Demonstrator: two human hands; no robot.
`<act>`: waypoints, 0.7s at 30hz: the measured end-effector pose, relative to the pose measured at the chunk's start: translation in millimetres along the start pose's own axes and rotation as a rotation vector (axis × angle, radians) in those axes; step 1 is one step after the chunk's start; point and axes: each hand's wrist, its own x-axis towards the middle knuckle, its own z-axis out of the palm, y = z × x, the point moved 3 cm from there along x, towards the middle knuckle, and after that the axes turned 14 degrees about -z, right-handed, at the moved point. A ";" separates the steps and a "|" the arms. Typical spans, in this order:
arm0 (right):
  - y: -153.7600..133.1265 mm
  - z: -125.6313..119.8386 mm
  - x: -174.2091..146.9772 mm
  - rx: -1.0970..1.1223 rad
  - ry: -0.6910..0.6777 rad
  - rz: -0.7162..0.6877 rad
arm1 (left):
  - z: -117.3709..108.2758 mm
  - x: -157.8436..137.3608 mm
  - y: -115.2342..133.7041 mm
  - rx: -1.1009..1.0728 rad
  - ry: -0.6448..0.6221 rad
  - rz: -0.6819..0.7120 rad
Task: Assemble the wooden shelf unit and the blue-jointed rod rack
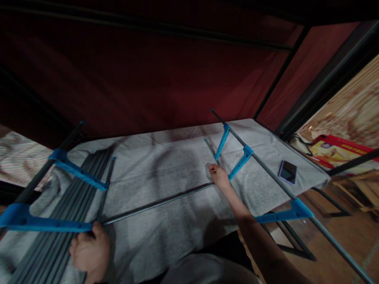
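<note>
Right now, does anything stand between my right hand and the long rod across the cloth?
Nothing visible does. The long rod runs over the gray cloth right up to your right hand; whether that hand grips it isn't clear.

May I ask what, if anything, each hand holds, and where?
The left hand holds the near-left blue bracket by its inner end; whether the right hand grips the crossbar is unclear.

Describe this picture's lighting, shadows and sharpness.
Head view: dim, the dark red panel fading toward black at its top; head view: soft shadows on the grey cloth, a pale sheen along the crossbar tube; head view: slightly soft overall, print on the yellow box hard to read.
</note>
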 end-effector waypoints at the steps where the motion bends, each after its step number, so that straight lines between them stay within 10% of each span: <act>1: -2.0 4.7 6.9 -0.010 -0.021 0.000 | -0.4 -0.4 0.0 0.007 0.008 0.001; 21: -0.3 52.4 45.5 0.033 -0.127 0.115 | -0.4 -8.5 2.0 -0.019 0.064 -0.022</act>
